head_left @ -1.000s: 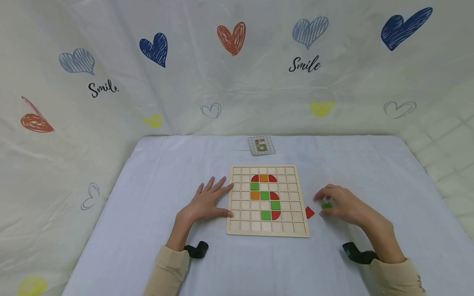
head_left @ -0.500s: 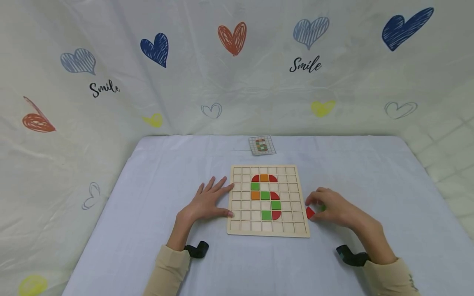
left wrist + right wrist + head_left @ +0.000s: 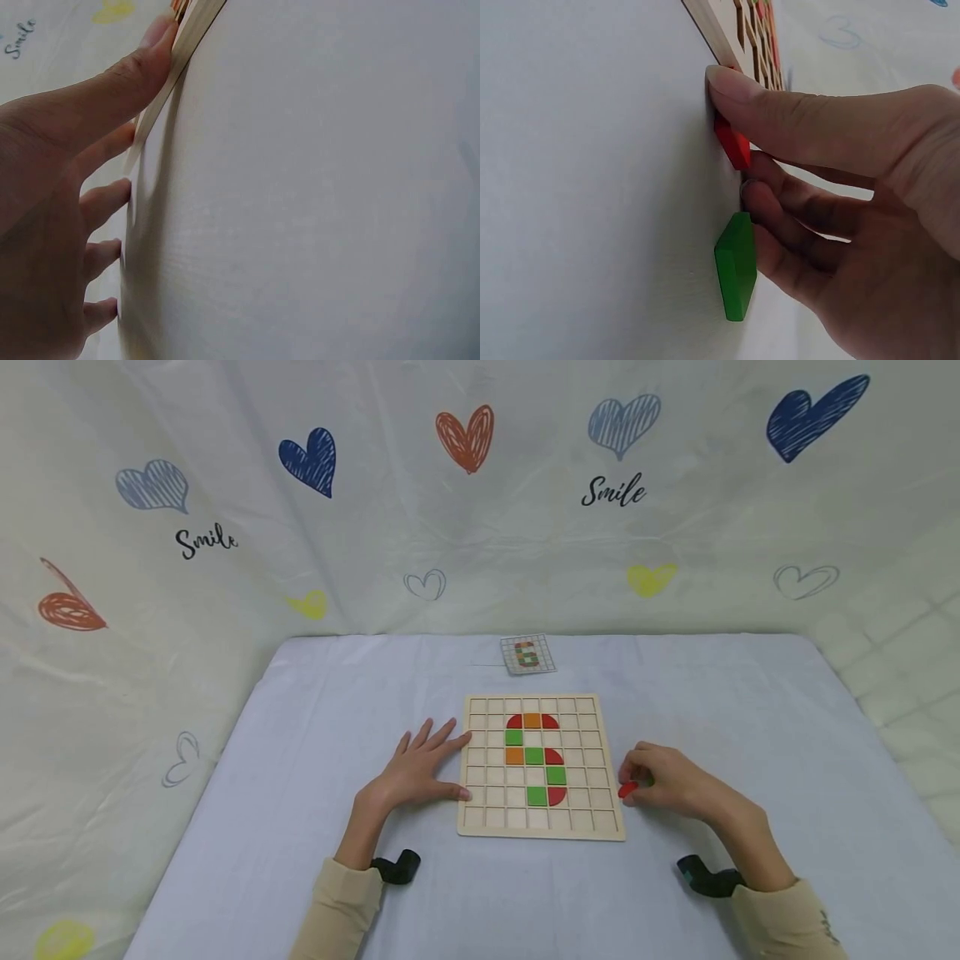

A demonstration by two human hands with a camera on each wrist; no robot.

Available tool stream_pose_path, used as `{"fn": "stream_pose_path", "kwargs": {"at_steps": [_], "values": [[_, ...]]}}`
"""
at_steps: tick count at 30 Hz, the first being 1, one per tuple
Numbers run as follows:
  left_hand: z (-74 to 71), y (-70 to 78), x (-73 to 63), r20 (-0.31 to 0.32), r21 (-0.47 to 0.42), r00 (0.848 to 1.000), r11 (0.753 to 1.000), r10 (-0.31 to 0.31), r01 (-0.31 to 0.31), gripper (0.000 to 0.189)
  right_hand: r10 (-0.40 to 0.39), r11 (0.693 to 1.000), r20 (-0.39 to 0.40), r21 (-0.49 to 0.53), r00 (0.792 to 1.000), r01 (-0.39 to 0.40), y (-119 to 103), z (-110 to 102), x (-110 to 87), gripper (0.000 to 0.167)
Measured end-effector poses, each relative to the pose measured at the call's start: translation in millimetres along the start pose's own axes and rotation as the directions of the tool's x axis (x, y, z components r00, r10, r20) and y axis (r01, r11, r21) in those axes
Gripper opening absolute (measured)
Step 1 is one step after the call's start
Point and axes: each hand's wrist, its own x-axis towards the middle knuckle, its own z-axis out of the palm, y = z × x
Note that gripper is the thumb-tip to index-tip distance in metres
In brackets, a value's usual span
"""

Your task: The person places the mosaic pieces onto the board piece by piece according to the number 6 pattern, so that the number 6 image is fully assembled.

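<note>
A square wooden grid board lies on the table, with red, orange and green tiles set in its middle cells. My left hand is spread at its left side, thumb and index fingertip on the edge; in the left wrist view the thumb lies on the frame. Just off the board's right edge, my right hand pinches a small red tile between thumb and fingers. In the right wrist view a green tile lies on the cloth beside the curled fingers; the hand mostly hides it from the head view.
Behind the board lies a small card printed with a similar coloured figure on a grid. White cloth covers the table. A white curtain with hearts and "Smile" lettering hangs at the back.
My right hand has moved left from the green tile to the red one and now grips it; the red tile has tipped. The left hand keeps its place on the board.
</note>
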Motion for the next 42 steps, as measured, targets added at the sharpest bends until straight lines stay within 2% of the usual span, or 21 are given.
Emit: {"fn": "stream_pose_path", "kwargs": {"at_steps": [20, 33, 42], "values": [[0.6, -1.5, -0.5, 0.004, -0.004, 1.000, 1.000, -0.007, 0.007, 0.096, -0.067, 0.996, -0.006, 0.066, 0.998, 0.067, 6.7, -5.1, -4.7, 0.025], [-0.7, 2.1, -1.7, -0.012, -0.020, 1.000, 1.000, 0.006, -0.007, 0.093, -0.069, 0.998, -0.094, -0.010, 0.993, 0.068, 5.8, -1.2, -1.2, 0.017], [-1.3, 1.8, -2.7, -0.015, -0.018, 1.000, 1.000, 0.004, -0.004, 0.093, -0.108, 0.993, -0.138, -0.068, 0.985, 0.099, 7.0, -4.8, 1.3, 0.009]]}}
